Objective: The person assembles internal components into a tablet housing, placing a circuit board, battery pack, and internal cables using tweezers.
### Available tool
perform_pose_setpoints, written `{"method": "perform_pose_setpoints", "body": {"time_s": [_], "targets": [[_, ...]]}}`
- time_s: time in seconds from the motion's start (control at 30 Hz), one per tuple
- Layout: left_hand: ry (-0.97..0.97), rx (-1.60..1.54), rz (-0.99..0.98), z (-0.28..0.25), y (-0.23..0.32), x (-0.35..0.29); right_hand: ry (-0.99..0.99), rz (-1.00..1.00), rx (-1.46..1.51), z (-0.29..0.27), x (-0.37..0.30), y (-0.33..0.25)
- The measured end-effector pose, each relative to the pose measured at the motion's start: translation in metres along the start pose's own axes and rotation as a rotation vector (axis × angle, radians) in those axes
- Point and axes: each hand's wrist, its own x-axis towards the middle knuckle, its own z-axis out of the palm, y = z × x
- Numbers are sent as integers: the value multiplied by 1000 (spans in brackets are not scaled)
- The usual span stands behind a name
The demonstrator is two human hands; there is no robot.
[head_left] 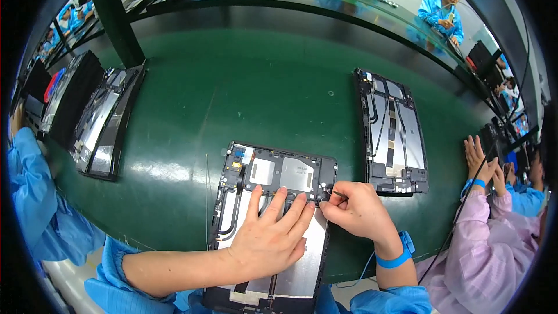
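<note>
An opened tablet lies face down in front of me, with silver shield plates, a silver inner panel and dark cables showing. My left hand rests flat across its middle, fingers spread over the edge of the black upper section. At the tablet's upper right edge, my right hand pinches a thin dark tool. Its tip meets the black frame near some small parts; the fingers hide most of it, so I cannot tell its exact kind. A blue wrist strap circles my right wrist.
Another opened tablet sits at the right on the green table. Stacked tablets stand at the left beside a dark post. Co-workers sit close on both sides and beyond the far shelf; a pink sleeve is at the right.
</note>
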Motion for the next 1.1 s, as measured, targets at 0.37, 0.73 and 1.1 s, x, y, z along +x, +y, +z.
{"method": "perform_pose_setpoints", "body": {"time_s": [0.37,0.73,1.1], "targets": [[-4,13,8,1,-1,1,-29,31,48,-1,3,1],[-76,-72,-9,-6,-8,9,-21,18,-50,-8,1,2],[-106,81,120,-4,-21,14,-96,27,-21,-16,18,-5]]}}
